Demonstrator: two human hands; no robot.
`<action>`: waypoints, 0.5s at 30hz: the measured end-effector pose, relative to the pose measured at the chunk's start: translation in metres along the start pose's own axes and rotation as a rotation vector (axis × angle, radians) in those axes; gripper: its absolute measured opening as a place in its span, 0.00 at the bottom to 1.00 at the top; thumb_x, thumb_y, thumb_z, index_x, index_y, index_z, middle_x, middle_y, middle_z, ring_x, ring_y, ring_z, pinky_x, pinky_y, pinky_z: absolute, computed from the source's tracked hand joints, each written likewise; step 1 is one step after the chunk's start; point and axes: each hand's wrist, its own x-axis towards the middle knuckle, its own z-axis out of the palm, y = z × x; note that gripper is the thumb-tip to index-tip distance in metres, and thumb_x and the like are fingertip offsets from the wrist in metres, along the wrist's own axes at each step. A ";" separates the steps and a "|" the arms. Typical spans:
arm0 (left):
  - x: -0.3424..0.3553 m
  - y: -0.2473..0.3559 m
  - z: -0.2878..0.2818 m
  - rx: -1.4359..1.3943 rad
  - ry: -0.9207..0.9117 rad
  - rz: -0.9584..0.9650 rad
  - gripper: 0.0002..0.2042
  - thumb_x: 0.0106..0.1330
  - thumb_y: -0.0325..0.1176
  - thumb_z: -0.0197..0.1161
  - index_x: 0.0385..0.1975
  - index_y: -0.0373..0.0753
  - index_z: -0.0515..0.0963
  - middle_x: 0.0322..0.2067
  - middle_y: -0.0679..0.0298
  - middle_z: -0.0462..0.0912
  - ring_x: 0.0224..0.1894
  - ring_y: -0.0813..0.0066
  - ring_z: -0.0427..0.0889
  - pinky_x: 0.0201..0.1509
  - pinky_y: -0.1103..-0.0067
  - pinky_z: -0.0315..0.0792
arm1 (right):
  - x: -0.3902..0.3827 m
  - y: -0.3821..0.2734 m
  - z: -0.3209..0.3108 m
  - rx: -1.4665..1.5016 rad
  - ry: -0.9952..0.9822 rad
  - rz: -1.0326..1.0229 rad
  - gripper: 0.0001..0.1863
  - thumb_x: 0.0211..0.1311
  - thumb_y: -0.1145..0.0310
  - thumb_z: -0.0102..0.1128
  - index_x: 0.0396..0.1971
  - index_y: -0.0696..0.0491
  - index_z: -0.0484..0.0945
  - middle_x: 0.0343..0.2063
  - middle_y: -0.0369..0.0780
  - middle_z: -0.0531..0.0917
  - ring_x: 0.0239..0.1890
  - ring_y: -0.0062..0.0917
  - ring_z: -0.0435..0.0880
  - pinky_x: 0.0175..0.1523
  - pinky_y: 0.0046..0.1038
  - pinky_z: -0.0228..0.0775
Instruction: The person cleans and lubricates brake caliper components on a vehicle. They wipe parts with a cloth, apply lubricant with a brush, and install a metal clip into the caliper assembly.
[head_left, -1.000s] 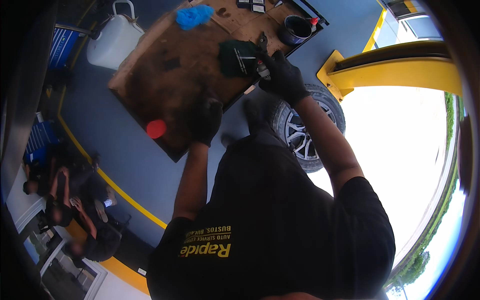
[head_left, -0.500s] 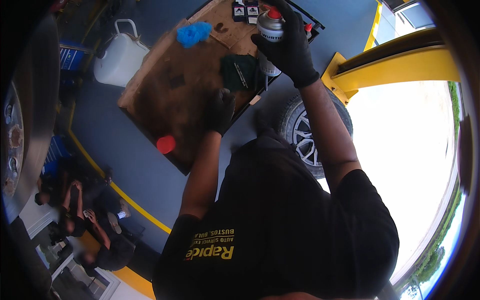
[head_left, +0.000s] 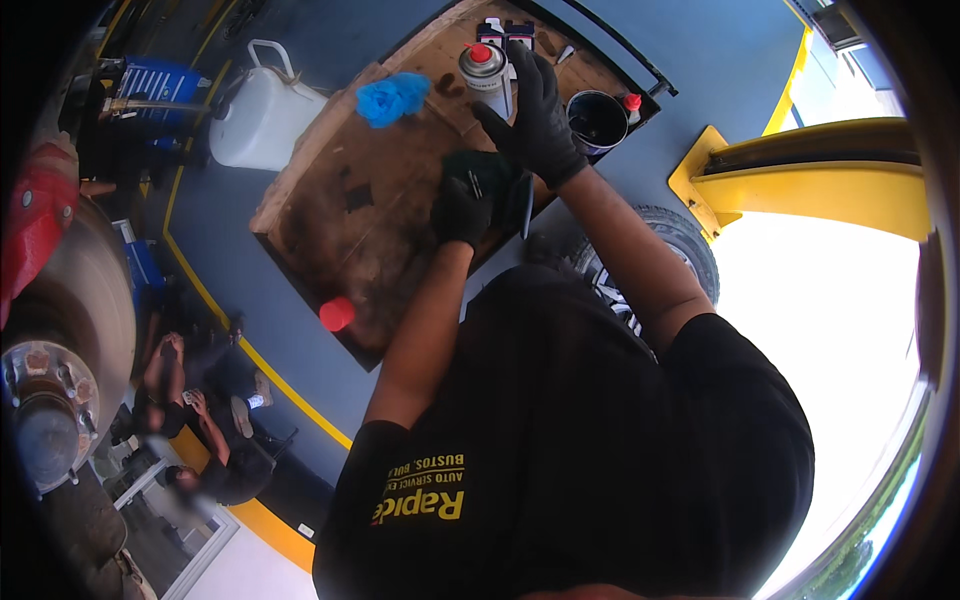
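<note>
A white spray can [head_left: 487,90] with a red top stands upright on the brown cardboard [head_left: 340,235] covering the bench. Beside it, my gloved right hand [head_left: 540,125] is open, thumb and fingers spread around the can's near right side; I cannot tell whether they touch it. My gloved left hand [head_left: 461,213] is closed at the edge of a dark green cloth [head_left: 490,168], its curled fingers seeming to grip the fabric. Thin silver metal pieces [head_left: 474,184] show at its fingertips, partly covered.
An open dark tin [head_left: 597,122] and a small red-capped bottle [head_left: 632,102] stand right of my right hand. A crumpled blue wad [head_left: 393,99] and a red cap [head_left: 337,314] lie on the cardboard. Nearby are a white jug [head_left: 262,118], a wheel [head_left: 675,245] and a yellow lift arm [head_left: 810,180].
The spray can, held in my right hand before, now stands on the cardboard farther left, and that hand has opened. My left hand has moved onto the green cloth. The view has shifted.
</note>
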 end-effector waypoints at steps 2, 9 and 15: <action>0.008 0.004 0.002 0.034 -0.071 -0.094 0.25 0.50 0.44 0.75 0.45 0.39 0.78 0.42 0.51 0.87 0.49 0.51 0.86 0.54 0.62 0.78 | -0.024 -0.011 -0.026 0.069 -0.090 0.024 0.45 0.58 0.65 0.75 0.71 0.57 0.60 0.58 0.53 0.74 0.58 0.49 0.77 0.62 0.43 0.72; 0.004 0.013 0.004 0.098 -0.026 -0.076 0.29 0.47 0.47 0.76 0.47 0.39 0.78 0.43 0.49 0.86 0.51 0.49 0.85 0.57 0.61 0.77 | -0.097 -0.018 -0.054 0.426 -0.509 0.323 0.37 0.59 0.71 0.70 0.68 0.55 0.65 0.54 0.51 0.76 0.51 0.45 0.81 0.54 0.39 0.76; 0.008 0.018 -0.006 0.141 -0.117 -0.051 0.32 0.45 0.54 0.78 0.45 0.38 0.80 0.46 0.46 0.86 0.52 0.47 0.85 0.57 0.60 0.77 | -0.106 -0.003 -0.039 0.441 -0.602 0.245 0.34 0.61 0.69 0.69 0.66 0.53 0.66 0.55 0.51 0.76 0.53 0.46 0.82 0.55 0.41 0.77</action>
